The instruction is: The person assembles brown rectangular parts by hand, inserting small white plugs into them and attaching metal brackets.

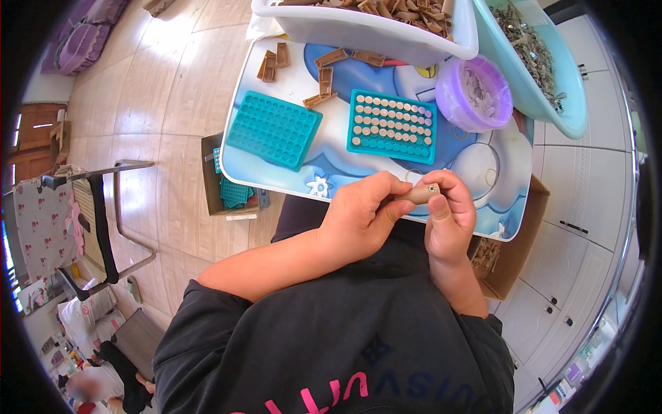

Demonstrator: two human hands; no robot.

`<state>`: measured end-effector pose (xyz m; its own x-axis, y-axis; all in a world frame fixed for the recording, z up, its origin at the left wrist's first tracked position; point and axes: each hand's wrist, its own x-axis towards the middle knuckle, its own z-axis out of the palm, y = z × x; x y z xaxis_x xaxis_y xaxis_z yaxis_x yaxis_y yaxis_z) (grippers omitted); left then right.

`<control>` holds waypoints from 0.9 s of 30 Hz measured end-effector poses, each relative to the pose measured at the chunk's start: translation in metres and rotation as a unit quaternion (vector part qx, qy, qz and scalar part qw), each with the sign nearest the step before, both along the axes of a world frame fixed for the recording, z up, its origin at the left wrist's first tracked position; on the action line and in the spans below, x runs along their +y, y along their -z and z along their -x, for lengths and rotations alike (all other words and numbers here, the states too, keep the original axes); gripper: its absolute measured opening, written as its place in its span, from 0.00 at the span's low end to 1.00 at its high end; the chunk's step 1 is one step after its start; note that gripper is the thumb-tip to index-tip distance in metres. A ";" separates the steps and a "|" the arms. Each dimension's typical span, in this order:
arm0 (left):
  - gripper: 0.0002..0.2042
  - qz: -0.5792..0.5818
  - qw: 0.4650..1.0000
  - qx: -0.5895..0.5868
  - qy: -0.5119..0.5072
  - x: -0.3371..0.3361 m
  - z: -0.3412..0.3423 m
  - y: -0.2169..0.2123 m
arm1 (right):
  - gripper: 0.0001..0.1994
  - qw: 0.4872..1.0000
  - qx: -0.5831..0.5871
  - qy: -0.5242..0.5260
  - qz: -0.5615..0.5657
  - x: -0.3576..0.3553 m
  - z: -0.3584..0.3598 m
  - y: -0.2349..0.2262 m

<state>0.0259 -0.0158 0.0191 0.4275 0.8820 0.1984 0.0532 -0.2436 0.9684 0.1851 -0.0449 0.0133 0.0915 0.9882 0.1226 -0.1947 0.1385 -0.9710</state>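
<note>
My left hand [362, 210] and my right hand [449, 217] meet just in front of the table's near edge. Between them they grip a tan, tube-like plastic piece [418, 194], with a small metallic part showing at its right end. Fingers and thumbs of both hands close around it, so part of it is hidden. Beyond my hands lies a teal tray [396, 147] with rows of pale round pieces in its pockets. Farther left is a second teal tray [274, 131] with bare pockets. Several open brown shells [325, 81] lie scattered behind the trays.
A white tub [365, 31] of brown shells stands at the table's far edge. To its right are a purple bowl [507, 103] and a pale teal basin [571, 114]. Cardboard boxes [527, 228] flank the table below. Another person [110, 383] is at the lower left.
</note>
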 end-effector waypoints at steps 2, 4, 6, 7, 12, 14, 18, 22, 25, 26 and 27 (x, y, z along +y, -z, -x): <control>0.06 0.048 0.999 0.020 0.004 0.001 0.000 0.000 | 0.13 1.000 0.004 0.015 0.012 0.001 0.001 0.002; 0.08 0.174 0.984 0.005 0.024 0.002 -0.002 -0.008 | 0.12 0.997 0.045 0.006 0.056 -0.002 0.000 0.009; 0.10 0.297 0.954 -0.009 0.043 0.004 -0.002 -0.009 | 0.13 0.995 0.050 0.015 0.080 0.001 -0.001 0.009; 0.13 0.397 0.912 -0.087 0.057 0.008 -0.003 -0.006 | 0.12 0.995 0.042 0.026 0.092 0.002 -0.002 0.009; 0.17 0.571 0.786 -0.200 0.128 0.019 0.000 0.007 | 0.12 0.988 -0.017 -0.058 0.143 0.006 -0.012 0.004; 0.17 0.582 0.776 -0.209 0.126 0.020 0.003 0.005 | 0.09 0.966 -0.242 -0.083 0.024 0.021 -0.026 -0.004; 0.16 0.584 0.757 -0.262 0.128 0.020 0.004 0.003 | 0.06 0.888 -0.441 0.123 -0.043 0.063 -0.053 -0.047; 0.16 0.590 0.749 -0.270 0.135 0.020 0.006 0.005 | 0.05 0.755 -0.637 0.107 -0.114 0.117 -0.086 -0.058; 0.16 0.599 0.743 -0.272 0.123 0.020 0.003 0.005 | 0.05 0.649 -0.750 0.055 -0.116 0.140 -0.101 -0.049; 0.15 0.605 0.739 -0.273 0.117 0.021 0.002 0.004 | 0.06 0.621 -0.780 0.017 -0.074 0.144 -0.103 -0.050; 0.15 0.611 0.735 -0.275 0.105 0.021 0.003 0.004 | 0.06 0.594 -0.803 -0.024 -0.036 0.148 -0.102 -0.049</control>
